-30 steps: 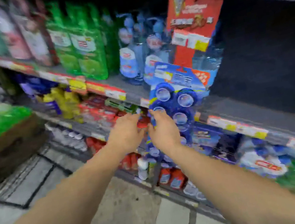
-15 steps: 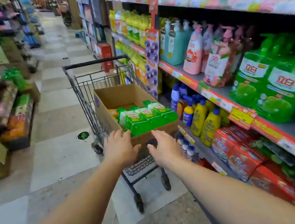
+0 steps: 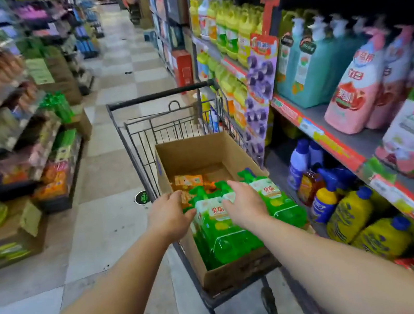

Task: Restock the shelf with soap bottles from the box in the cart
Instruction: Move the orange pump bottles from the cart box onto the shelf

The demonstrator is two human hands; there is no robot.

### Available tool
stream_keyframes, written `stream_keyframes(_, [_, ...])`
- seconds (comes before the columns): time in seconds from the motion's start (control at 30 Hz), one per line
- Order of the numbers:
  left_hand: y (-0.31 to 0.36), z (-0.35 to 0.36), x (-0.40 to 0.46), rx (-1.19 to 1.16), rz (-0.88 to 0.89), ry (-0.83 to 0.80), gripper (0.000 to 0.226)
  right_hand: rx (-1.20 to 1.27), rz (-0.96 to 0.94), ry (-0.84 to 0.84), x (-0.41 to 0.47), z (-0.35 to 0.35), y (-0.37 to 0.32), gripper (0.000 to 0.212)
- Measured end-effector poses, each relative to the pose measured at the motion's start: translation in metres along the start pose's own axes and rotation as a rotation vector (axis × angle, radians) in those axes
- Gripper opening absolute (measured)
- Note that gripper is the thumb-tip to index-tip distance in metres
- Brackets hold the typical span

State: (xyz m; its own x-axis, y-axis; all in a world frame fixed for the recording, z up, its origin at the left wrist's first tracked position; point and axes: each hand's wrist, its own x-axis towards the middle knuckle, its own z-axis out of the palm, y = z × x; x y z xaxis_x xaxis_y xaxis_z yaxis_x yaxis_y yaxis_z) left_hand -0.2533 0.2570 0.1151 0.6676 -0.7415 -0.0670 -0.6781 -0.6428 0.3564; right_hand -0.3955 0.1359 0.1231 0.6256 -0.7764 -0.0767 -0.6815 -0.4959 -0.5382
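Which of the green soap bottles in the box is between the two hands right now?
The near-left green soap bottle, white label up: the left hand and right hand flank it. The other green bottle lies right of the right hand.

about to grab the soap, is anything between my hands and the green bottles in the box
Nothing visible does. The left hand and right hand are right over the green soap bottles, which lie exposed in the open-topped box.
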Motion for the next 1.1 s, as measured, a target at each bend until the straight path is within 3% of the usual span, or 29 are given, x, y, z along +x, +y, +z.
stream_keyframes(0.4, [-0.001, 0.018, 0.176, -0.037, 0.096, -0.164, 0.073, 0.074, 0.128, 0.025, 0.126, 0.012, 0.011, 0.057])
stream_keyframes(0.67, [-0.043, 0.075, 0.363, 0.132, 0.310, -0.481, 0.079, 0.173, 0.441, 0.100, 0.239, 0.082, 0.004, 0.057])
stream_keyframes(0.87, [-0.067, 0.122, 0.430, 0.230, 0.385, -0.746, 0.077, 0.190, 0.694, 0.029, 0.292, 0.134, -0.005, 0.058])
stream_keyframes(1.1, [-0.082, 0.175, 0.463, 0.267, 0.266, -0.982, 0.090, 0.259, 0.841, -0.023, 0.317, 0.182, 0.001, 0.061])
